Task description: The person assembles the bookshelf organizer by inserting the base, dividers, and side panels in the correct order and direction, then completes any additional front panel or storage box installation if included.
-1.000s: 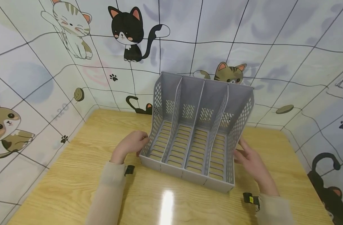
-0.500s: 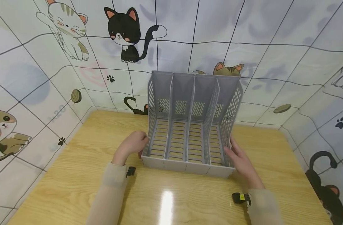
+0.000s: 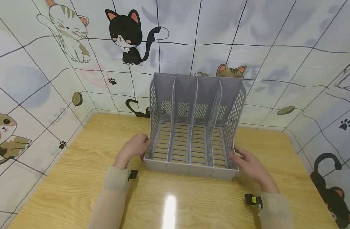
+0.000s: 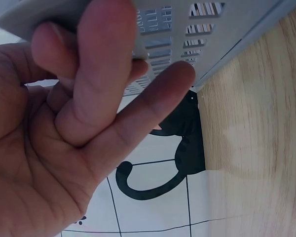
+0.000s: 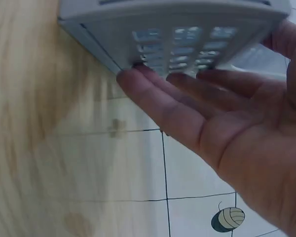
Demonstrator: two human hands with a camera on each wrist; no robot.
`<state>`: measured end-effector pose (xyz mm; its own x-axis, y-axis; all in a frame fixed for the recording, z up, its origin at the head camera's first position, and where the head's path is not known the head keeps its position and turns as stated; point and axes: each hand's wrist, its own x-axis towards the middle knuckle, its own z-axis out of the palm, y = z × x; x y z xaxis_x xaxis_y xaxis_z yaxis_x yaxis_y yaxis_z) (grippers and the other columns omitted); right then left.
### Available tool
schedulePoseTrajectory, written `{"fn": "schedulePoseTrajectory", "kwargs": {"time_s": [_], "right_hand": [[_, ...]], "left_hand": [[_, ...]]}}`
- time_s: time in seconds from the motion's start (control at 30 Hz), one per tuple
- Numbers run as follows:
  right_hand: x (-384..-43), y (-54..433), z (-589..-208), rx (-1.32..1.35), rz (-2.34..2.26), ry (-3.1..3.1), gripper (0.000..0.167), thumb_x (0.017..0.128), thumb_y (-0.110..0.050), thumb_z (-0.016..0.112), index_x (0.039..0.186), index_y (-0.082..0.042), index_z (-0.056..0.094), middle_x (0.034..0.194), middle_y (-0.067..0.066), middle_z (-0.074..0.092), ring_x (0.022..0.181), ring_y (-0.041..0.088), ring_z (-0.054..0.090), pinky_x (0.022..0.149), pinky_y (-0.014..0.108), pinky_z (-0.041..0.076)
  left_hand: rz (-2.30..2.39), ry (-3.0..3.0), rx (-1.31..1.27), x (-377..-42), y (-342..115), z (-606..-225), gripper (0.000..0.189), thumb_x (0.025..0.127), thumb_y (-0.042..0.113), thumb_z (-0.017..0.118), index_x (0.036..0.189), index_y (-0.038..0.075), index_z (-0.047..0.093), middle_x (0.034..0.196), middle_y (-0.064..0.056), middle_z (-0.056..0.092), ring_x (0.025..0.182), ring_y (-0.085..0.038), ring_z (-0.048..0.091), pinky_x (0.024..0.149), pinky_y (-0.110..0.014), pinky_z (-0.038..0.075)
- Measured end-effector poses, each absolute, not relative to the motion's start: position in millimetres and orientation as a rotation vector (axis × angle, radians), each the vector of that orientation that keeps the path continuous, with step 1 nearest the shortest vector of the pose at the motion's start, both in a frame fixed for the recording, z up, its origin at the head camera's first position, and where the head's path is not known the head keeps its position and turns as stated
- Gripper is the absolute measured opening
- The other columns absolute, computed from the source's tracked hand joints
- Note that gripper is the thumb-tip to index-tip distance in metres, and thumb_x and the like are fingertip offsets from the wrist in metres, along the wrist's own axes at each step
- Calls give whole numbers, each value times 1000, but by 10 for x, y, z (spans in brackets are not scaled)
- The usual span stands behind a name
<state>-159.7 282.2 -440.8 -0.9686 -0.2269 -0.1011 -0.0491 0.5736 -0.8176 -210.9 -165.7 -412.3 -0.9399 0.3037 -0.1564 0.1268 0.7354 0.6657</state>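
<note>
A grey plastic file organizer [image 3: 189, 169] stands upright on the wooden table, its open front toward me. Three dividers split it into several slots with slatted floors and perforated walls; the slots hold nothing. My left hand [image 3: 134, 147] grips the left side wall near the front; in the left wrist view its fingers [image 4: 106, 74] lie along the outside of the perforated wall. At the opposite side, my right hand [image 3: 252, 167] holds the right wall, thumb over its edge and fingers outside. The right wrist view shows those fingers [image 5: 163, 106] against the wall's outer face.
The light wooden table [image 3: 86, 178] extends around the organizer on both sides and in front. Behind it and at both sides rise walls covered with a cat-print sheet [image 3: 180, 31]. Small black wrist devices [image 3: 252, 199] sit by both sleeves.
The organizer has turned from a slant to nearly square with the back wall, its right front corner moving away from me. The right hand shifted with it, and its thumb now lies over the wall.
</note>
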Motion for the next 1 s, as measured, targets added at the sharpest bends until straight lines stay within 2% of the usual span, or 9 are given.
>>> {"fn": "schedulePoseTrajectory", "kwargs": {"time_s": [0.17,0.47,0.73,0.9,1.0], "right_hand": [[-1601,2848,-4372,-243,-1392,2566,62,111,-30,50,162,-2,28,160,29,35,139,54,43,102,65,48],[-1640,2780,-4386,-200,-1428,2512,62,113,-32,43,163,-4,22,163,28,29,146,52,34,112,68,34],[-1656,2788,-4364,-182,-1361,2534,65,112,-39,43,164,-6,22,164,27,28,144,53,36,111,71,33],[-1608,2868,-4334,-182,-1182,2689,66,112,-45,40,163,-5,27,157,32,38,135,56,46,107,74,35],[-1573,2946,-4288,-200,-1100,2821,65,113,-44,37,161,-2,29,155,36,38,131,61,46,103,75,38]], "left_hand": [[1002,2689,349,-2117,-1659,-4118,31,106,11,43,92,-4,66,54,-7,60,45,-20,62,50,-31,46],[1000,2701,358,-2108,-1699,-4108,31,106,11,44,91,-5,66,54,-7,60,48,-24,65,56,-32,51],[991,2730,348,-2128,-1726,-4140,32,106,13,46,89,-3,68,54,-5,61,53,-29,66,58,-33,50],[1000,2784,334,-2117,-1772,-4164,30,108,20,49,96,0,68,68,-6,66,60,-23,63,59,-33,50],[1013,2905,323,-2088,-1844,-4171,32,109,25,51,111,-2,68,86,-12,70,74,-24,64,67,-40,54]]}}
